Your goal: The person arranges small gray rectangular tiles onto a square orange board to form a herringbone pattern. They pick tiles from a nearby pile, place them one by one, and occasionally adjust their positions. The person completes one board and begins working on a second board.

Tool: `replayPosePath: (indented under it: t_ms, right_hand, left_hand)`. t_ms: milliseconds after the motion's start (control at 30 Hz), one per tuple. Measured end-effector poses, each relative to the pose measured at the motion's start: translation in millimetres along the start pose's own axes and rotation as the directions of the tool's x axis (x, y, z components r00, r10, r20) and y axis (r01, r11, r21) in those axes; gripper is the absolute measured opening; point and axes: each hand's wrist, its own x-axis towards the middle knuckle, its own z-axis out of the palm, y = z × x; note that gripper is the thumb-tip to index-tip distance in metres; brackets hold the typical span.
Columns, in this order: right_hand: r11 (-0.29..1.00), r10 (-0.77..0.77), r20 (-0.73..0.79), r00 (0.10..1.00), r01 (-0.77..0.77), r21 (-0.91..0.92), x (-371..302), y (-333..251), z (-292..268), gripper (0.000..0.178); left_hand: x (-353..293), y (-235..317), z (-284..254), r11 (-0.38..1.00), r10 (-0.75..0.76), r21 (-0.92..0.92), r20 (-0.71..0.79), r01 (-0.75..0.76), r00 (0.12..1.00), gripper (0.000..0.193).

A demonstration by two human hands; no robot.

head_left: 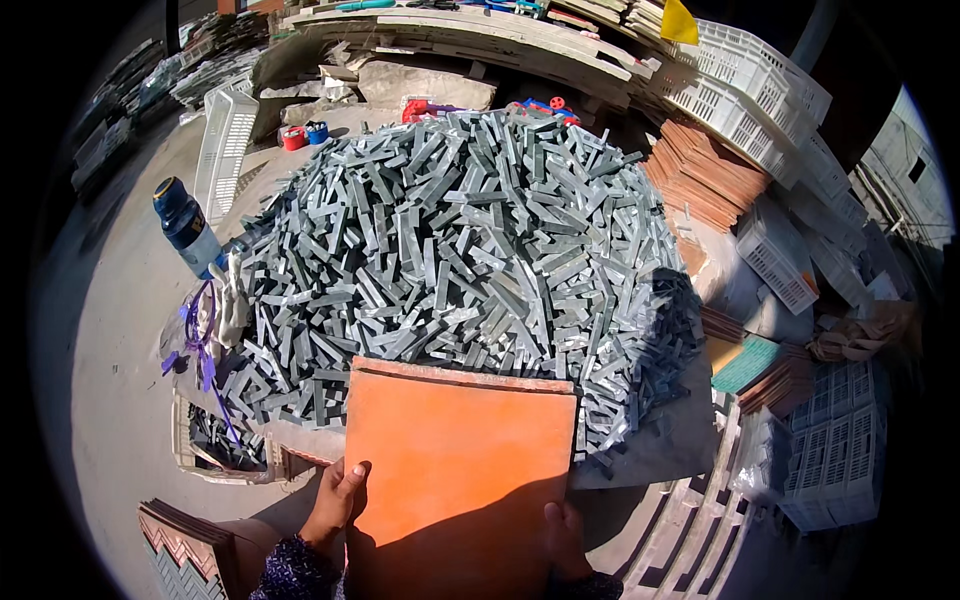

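An orange square board [455, 450] with a thin raised edge is held upright and tilted in front of me. My left hand [335, 505] grips its left edge, thumb on the face. My right hand [566, 540] is closed round the lower right edge, partly in shadow. Just beyond the board rises a large heap of grey stone strips [450, 240] on a table, and the board hides the heap's near middle. The bottom of the board lies in the shadow over my lap.
A dark blue bottle [187, 230], pale gloves [233, 305] and purple straps [205, 345] lie left of the heap. Stacked orange boards [705, 170] and white crates [740, 85] stand right. A board with herringbone strips [185, 555] rests lower left; wooden slats [690, 540] lie lower right.
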Motion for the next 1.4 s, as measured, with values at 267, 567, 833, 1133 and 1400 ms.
replayPosePath:
  t_ms: [267,567,833,1133,1400]
  right_hand:
    - [0.986,-0.118,0.002,0.993,0.117,0.118,-10.8,-31.5,12.1,0.025]
    - [0.999,-0.05,0.103,0.993,0.05,0.003,-28.0,-24.9,3.3,0.031]
    - [0.25,-0.595,0.422,0.684,0.657,-0.712,44.4,-109.3,33.0,0.058]
    - [0.211,-0.658,0.386,0.647,0.65,-0.73,74.4,-90.4,51.9,0.045]
    - [0.193,-0.682,0.399,0.613,0.677,-0.71,71.6,-86.5,52.0,0.049]
  left_hand:
    - [-34.0,35.0,11.2,0.999,-0.048,-0.012,-0.073,0.048,0.996,0.039]
    - [-38.9,7.6,-1.8,0.979,-0.156,0.109,-0.132,0.171,0.979,0.038]
    - [15.8,65.8,18.3,-0.193,0.62,0.927,0.37,-0.322,0.692,0.048]
    - [31.6,42.3,13.6,0.035,0.555,0.908,0.329,-0.417,0.764,0.042]
    - [23.5,39.4,14.8,0.027,0.547,0.921,0.312,-0.388,0.777,0.046]
